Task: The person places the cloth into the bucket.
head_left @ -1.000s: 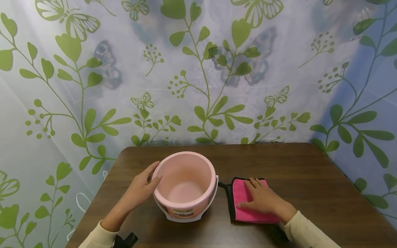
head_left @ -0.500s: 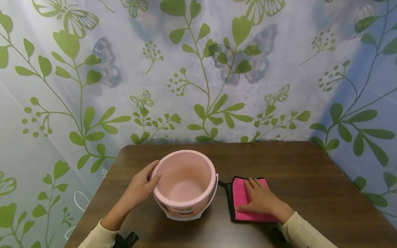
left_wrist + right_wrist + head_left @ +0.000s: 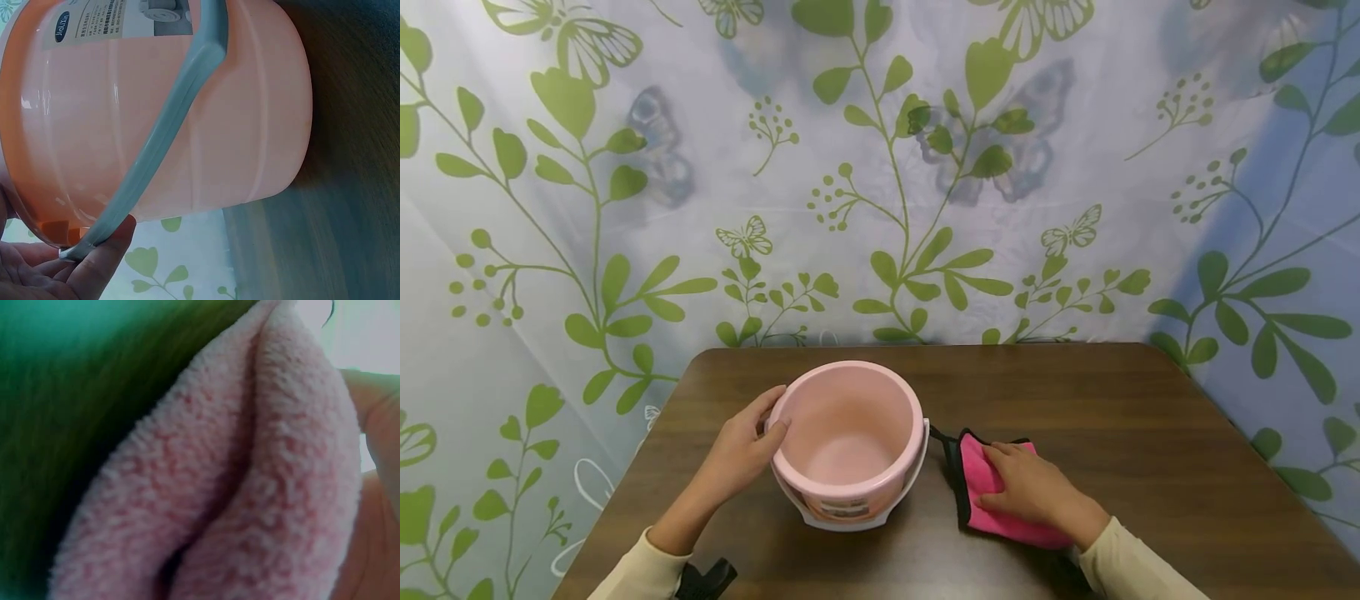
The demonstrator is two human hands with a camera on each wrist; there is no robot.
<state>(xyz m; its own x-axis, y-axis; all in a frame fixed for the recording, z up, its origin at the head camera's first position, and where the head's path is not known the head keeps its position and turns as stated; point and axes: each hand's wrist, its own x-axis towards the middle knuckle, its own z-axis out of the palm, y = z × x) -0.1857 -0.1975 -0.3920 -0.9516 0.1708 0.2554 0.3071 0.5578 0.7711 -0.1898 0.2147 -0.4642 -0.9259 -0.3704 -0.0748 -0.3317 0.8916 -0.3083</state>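
A pink plastic bucket (image 3: 852, 489) stands upright on the table, its white handle (image 3: 850, 525) hanging down at the front. My left hand (image 3: 739, 450) grips the left side of the rim, thumb over the edge and inside. In the left wrist view, fingers (image 3: 106, 256) of that hand lie against the lower end of the handle, below a printed label (image 3: 100, 22). To the right of the bucket lies a folded pink cloth (image 3: 981, 479) with black edging. My right hand (image 3: 1041, 492) pinches it from above, and the cloth's plush folds (image 3: 300, 456) bulge up in the right wrist view.
The brown wooden table (image 3: 1150, 433) reaches back to a white curtain (image 3: 880, 167) printed with green leaves and butterflies. A black strap (image 3: 706, 579) shows beside the left sleeve. A white cord (image 3: 587, 483) hangs off the table's left side.
The right hand's fingers have drawn in, and the flat cloth is now bunched up, its far edge pulled nearer. The left hand and bucket have stayed put.
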